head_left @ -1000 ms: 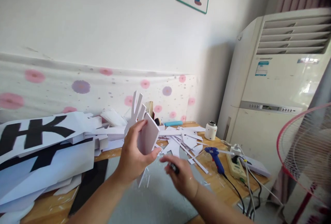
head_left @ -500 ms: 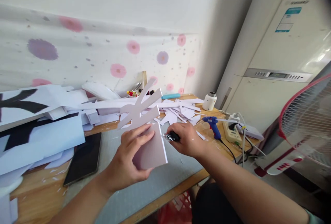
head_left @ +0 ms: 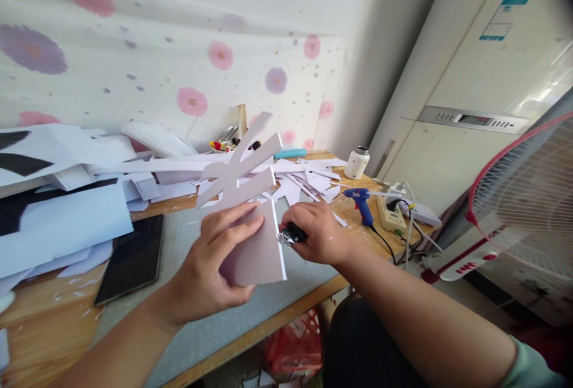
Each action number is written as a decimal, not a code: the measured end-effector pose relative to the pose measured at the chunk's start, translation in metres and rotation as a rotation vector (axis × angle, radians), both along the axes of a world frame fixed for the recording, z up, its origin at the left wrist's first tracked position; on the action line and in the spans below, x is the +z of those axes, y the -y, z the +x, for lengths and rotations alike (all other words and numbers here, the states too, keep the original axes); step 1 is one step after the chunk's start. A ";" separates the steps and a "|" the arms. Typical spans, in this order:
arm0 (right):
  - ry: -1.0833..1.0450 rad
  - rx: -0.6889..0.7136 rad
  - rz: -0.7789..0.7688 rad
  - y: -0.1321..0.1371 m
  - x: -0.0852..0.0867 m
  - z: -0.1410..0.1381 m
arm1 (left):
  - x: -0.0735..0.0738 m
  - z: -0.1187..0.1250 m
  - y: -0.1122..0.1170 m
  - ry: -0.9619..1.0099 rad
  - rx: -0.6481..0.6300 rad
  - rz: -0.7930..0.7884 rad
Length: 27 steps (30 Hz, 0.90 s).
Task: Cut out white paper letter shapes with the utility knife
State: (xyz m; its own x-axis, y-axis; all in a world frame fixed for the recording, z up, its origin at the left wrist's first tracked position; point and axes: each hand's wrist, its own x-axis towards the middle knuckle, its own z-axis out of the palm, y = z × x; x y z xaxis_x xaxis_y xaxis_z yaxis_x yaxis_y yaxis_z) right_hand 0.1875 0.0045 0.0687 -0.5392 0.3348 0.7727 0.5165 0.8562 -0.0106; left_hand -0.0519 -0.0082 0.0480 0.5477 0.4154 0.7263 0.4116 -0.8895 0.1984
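A white foam board cut-out (head_left: pixel 255 253) with long branching strips at its far end is in my left hand (head_left: pixel 219 256). The fingers lie across its face and the thumb is at its near edge. My right hand (head_left: pixel 317 233) is wrapped round a black-handled utility knife (head_left: pixel 293 234). The knife's metal front end is at the right-hand edge of the board; the blade itself is too small to make out. Below both hands lies a grey cutting mat (head_left: pixel 179 340).
White offcuts (head_left: pixel 313 179), a blue glue gun (head_left: pixel 360 203), a white bottle (head_left: pixel 357 163) and a power strip (head_left: pixel 389 212) are beyond my right hand. A black tablet (head_left: pixel 132 259) and stacked boards (head_left: pixel 67 215) lie left. A fan (head_left: pixel 523 209) stands right.
The knife has come closer to the board's right edge and slightly down along it. Both hands keep their grip. The whole view has shifted a little.
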 end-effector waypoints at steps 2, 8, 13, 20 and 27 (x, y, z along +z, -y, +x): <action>0.001 -0.014 0.009 0.000 0.000 0.000 | 0.001 0.000 0.000 0.003 -0.003 0.010; -0.023 -0.044 0.003 -0.001 0.000 -0.002 | 0.003 0.000 0.003 -0.033 -0.005 0.058; -0.041 -0.054 0.019 -0.002 0.000 -0.002 | 0.004 -0.001 0.004 -0.049 -0.010 0.081; -0.055 -0.109 0.042 -0.003 0.000 -0.001 | 0.005 0.000 0.008 -0.053 -0.030 0.067; -0.077 -0.136 0.040 -0.006 -0.001 -0.002 | 0.007 0.003 0.009 -0.052 -0.037 0.086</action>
